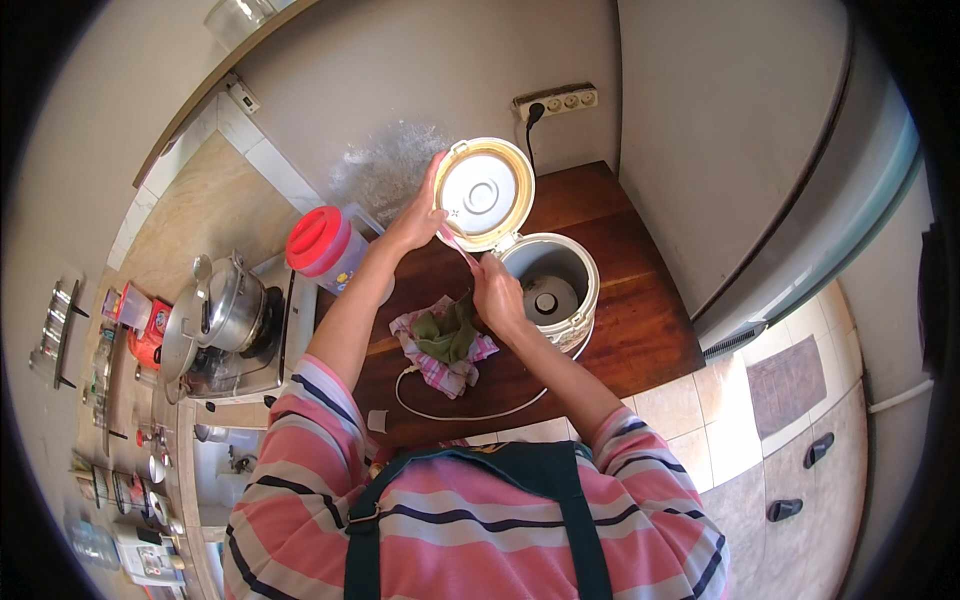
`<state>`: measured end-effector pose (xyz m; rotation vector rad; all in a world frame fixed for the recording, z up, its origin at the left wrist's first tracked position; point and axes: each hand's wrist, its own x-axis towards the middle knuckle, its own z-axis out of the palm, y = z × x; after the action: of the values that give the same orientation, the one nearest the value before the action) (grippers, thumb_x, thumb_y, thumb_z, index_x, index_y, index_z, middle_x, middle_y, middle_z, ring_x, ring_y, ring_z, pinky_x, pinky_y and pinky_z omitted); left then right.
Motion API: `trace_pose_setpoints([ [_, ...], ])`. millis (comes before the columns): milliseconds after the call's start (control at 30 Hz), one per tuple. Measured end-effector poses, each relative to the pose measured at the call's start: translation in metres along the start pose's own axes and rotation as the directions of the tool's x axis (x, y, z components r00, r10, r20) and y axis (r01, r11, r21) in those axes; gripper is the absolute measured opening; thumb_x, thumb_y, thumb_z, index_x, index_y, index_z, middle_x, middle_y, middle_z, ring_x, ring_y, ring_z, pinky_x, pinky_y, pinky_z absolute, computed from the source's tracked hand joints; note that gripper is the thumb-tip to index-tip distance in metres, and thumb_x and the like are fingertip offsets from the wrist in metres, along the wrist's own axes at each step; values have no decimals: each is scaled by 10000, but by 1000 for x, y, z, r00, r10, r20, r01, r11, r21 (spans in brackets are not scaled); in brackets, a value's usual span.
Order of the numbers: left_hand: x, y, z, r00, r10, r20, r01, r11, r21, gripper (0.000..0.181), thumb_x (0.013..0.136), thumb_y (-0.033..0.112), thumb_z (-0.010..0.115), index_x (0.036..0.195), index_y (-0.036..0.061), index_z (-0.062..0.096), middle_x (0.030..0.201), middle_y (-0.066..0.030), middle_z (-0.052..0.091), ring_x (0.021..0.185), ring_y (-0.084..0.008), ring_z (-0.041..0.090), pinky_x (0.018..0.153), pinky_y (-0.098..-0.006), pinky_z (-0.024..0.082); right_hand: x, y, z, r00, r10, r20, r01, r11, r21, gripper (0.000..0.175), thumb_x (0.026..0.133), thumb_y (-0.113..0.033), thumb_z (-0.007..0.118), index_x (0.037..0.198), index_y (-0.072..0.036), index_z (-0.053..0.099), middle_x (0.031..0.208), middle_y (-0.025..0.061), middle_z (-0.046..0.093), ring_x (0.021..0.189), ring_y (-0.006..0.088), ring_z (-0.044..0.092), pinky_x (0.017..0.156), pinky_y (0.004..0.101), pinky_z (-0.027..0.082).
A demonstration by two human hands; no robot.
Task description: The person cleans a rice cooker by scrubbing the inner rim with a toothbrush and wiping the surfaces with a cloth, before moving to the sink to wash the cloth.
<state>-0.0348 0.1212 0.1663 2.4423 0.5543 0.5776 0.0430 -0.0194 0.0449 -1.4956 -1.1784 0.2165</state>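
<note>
A rice cooker (587, 319) stands on a dark wooden table with its hinged lid (517, 161) raised, showing the metal inner plate. My left hand (420, 217) grips the lid's left edge, the thumb on its inner rim. Closed around a thin pink strip, perhaps a brush or tool handle, is my right hand (498, 292); the strip reaches the lid's lower rim. No inner pot sits in the cooker, whose heating plate (550, 296) shows. Just left of my right hand lie a green cloth (442, 336) and a pink-and-white checked cloth (451, 381), crumpled together.
A white power cord (480, 417) curves over the wooden table (637, 262). Left of it stand a plastic jug with a red lid (319, 236) and a gas stove (298, 330) bearing metal pots (232, 300). A power strip (570, 101) is on the wall; a refrigerator (735, 150) stands right.
</note>
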Motion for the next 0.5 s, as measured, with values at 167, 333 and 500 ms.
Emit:
trace_pose_setpoints([
  [167, 4, 1, 0, 998, -65, -20, 64, 998, -21, 890, 677, -129, 487, 1405, 106, 33, 1424, -173, 149, 1342, -263, 125, 1091, -356, 129, -4, 9, 2, 998, 45, 49, -44, 999, -21, 142, 855, -139, 497, 817, -9, 455, 735, 260, 564, 706, 460, 548, 613, 537, 428],
  [333, 7, -2, -1, 1000, -21, -20, 22, 1000, 21, 879, 697, -106, 510, 1405, 100, 31, 1429, -174, 143, 1340, -265, 131, 1091, -361, 125, -2, 6, -16, 983, 155, 99, -148, 986, -81, 167, 837, -154, 529, 785, 2, 497, 706, 274, 566, 717, 463, 550, 627, 523, 437],
  [500, -4, -21, 1, 988, 105, -112, -105, 994, 12, 835, 781, 29, 561, 1408, 98, 15, 1429, -179, 137, 1334, -272, 142, 1084, -377, 147, 6, 26, -57, 990, 112, 91, -89, 970, -225, 252, 826, -231, 590, 710, -12, 543, 663, 208, 573, 630, 371, 571, 562, 416, 444],
])
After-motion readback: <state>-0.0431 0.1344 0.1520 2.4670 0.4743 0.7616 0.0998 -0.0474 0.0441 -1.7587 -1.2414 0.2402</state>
